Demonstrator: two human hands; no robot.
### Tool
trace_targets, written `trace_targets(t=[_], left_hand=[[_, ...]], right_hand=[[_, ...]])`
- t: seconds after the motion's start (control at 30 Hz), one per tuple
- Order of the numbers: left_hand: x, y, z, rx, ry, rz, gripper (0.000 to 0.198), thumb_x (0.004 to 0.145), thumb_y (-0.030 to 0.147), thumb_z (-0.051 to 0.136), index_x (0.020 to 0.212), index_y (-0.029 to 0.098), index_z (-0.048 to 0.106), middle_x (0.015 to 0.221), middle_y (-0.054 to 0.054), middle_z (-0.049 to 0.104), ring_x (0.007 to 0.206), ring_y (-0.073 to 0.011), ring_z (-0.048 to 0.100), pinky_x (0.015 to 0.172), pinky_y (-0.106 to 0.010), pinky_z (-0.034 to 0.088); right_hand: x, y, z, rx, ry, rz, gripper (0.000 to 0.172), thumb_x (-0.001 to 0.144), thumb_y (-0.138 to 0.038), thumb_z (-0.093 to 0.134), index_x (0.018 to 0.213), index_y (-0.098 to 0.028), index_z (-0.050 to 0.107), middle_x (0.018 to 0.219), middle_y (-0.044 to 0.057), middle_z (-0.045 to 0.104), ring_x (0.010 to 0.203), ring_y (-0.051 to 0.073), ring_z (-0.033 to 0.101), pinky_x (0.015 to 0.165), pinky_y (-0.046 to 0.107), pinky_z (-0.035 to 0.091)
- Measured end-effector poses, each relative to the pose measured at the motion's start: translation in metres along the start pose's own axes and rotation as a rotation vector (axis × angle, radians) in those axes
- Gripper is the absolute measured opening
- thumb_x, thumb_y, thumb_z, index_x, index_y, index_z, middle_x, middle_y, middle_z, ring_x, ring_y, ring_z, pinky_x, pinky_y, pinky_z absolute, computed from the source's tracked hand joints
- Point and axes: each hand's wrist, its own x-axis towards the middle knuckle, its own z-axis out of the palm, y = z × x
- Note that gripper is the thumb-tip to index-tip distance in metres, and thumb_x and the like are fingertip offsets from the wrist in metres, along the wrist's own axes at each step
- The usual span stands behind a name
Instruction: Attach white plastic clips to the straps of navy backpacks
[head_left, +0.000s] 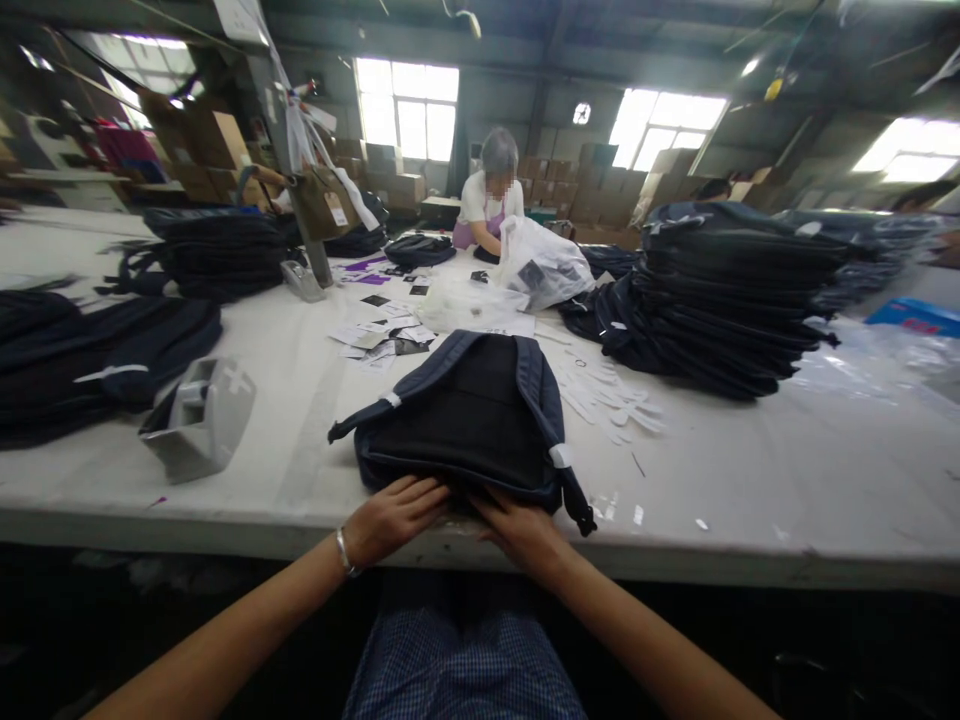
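Dark backpack (457, 410) lies at the near edge of the bench (750, 490), strap side up, its bottom toward the person. Both shoulder straps run down over its back panel, each with a white wrap; one loose strap end extends left, the other toward the near edge.

Left hand (397, 515): at the backpack's lower edge, fingers extended and lying close to one another. Bracelet (344, 552) on this wrist. Right hand (517, 530): at the same lower edge, to the right, fingers partly hidden by the bag. Cannot tell whether either hand pinches the fabric.

Bench, left of backpack: grey holder (225, 415) with a white cross, near the near edge; dark bags (120, 345) beside it, toward the left end. Beyond the backpack, to the left: scattered labels (386, 335). To the right: loose white strips (615, 395). Farther right: tall stack of dark backpacks (727, 300), set back from the near edge.

Toward the far edge: clear plastic bag (544, 260) with dark contents; a co-worker (480, 205) leans in behind it. Post (304, 190) stands left of there, an olive bag (324, 205) hanging at it.
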Motion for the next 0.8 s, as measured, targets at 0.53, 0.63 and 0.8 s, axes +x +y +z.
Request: trace_targets(t=[0.53, 0.63, 0.8], left_hand=[[0.029, 0.044, -0.032, -0.035, 0.079, -0.328, 0.028, 0.085, 0.008, 0.044, 0.105, 0.017, 0.061, 0.092, -0.006, 0.069, 0.072, -0.0172, 0.062, 0.063, -0.030, 0.046], [0.030, 0.062, -0.035, -0.034, 0.049, -0.360, 0.031, 0.083, 0.004, 0.043, 0.103, 0.018, 0.062, 0.087, -0.005, 0.070, 0.067, -0.0172, 0.062, 0.059, -0.030, 0.046], [0.035, 0.078, -0.037, -0.143, -0.060, -0.354, 0.025, 0.087, 0.013, 0.044, 0.099, 0.021, 0.065, 0.080, -0.003, 0.071, 0.062, -0.0165, 0.065, 0.052, -0.026, 0.044]], right_hand=[[-0.050, -0.042, -0.033, 0.318, 0.451, 0.280, 0.022, 0.089, -0.017, 0.053, 0.105, -0.021, 0.068, 0.102, 0.009, 0.069, 0.089, 0.020, 0.066, 0.079, 0.030, 0.054], [-0.064, -0.070, -0.029, 0.976, 0.278, 0.655, 0.025, 0.088, -0.034, 0.056, 0.105, -0.019, 0.067, 0.089, 0.009, 0.070, 0.076, 0.020, 0.069, 0.066, 0.030, 0.057], [-0.046, -0.085, -0.019, 1.832, 0.417, 1.026, 0.042, 0.082, -0.046, 0.063, 0.110, -0.014, 0.061, 0.110, 0.013, 0.066, 0.097, 0.026, 0.066, 0.077, 0.039, 0.058]])
